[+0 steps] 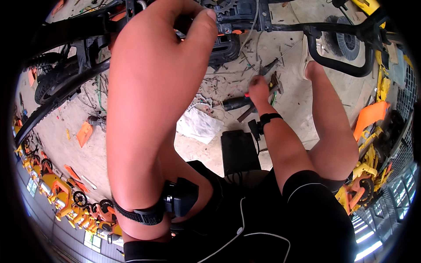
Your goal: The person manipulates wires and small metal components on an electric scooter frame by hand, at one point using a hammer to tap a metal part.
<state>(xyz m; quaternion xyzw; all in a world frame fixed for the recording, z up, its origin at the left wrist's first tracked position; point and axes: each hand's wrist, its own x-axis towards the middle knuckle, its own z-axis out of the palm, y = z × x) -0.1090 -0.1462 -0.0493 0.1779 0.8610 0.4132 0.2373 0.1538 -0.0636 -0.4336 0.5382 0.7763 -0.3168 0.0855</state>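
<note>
My left hand [164,26] is raised at the top, large and close, beside a black metal vehicle frame [280,27]. Its thumb shows, but the other fingers are bent out of sight behind the hand. Lower down, my right hand [258,89] is at floor level with its fingers curled in; what they hold is hidden. A dark, slender tool [269,67] lies right by its fingertips. Beside the hand are a hammer [275,84] and a black cylindrical tool [234,103]. Part of an engine or motor [226,50] sits under the frame.
A crumpled white sack [199,124] and scattered scraps cover the concrete floor. At left stand a black tyre [48,85] and an orange plate [84,134]. A bent black tube [340,68] juts out at upper right. Orange and yellow vehicle parts [370,116] line the right side.
</note>
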